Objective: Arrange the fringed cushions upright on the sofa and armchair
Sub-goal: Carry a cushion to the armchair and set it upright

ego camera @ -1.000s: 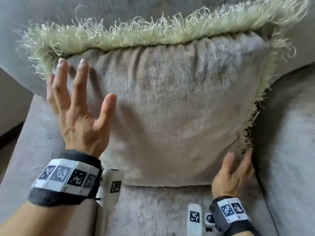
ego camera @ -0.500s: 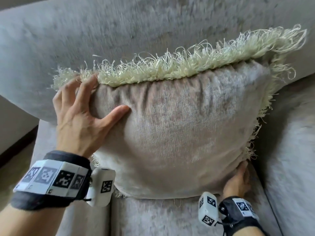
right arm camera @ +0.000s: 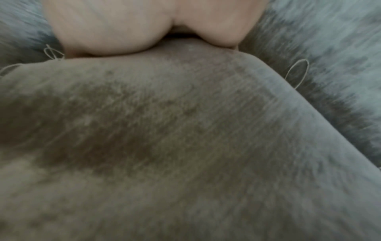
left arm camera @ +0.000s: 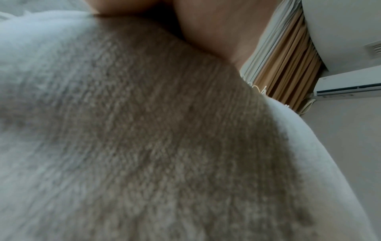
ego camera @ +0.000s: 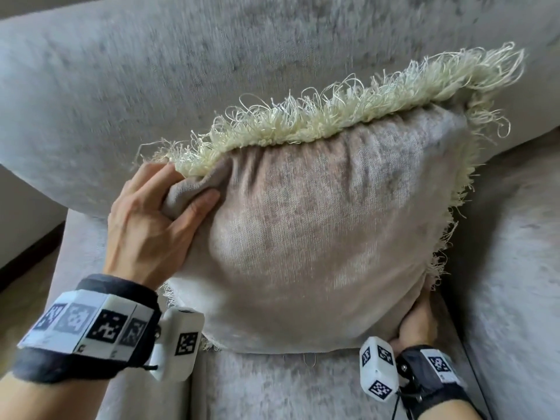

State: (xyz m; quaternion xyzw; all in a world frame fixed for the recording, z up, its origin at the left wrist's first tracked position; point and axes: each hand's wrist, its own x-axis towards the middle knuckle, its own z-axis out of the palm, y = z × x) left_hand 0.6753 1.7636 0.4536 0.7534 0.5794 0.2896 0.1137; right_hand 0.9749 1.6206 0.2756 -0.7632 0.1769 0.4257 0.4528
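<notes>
A beige cushion point(ego camera: 318, 231) with a cream fringe point(ego camera: 318, 119) along its top and right edges stands upright on the seat, leaning against the grey backrest point(ego camera: 181, 71). My left hand point(ego camera: 157, 219) grips its upper left corner, thumb on the front and fingers behind. My right hand point(ego camera: 419, 322) holds the lower right corner, its fingers hidden behind the cushion. In the left wrist view the cushion point(left arm camera: 144, 138) fills the frame under the hand. The right wrist view shows the cushion point(right arm camera: 185, 138) pressed under my palm.
The grey seat point(ego camera: 288, 386) runs below the cushion. A padded grey side point(ego camera: 515, 268) rises at the right. Floor point(ego camera: 21, 286) and a wall show at the far left. The left wrist view catches tan curtains point(left arm camera: 288, 65) and an air conditioner point(left arm camera: 348, 88).
My left hand went from open in front of the cushion to gripping its upper left corner. My right hand slid behind the lower right corner. The cushion shifted right in view.
</notes>
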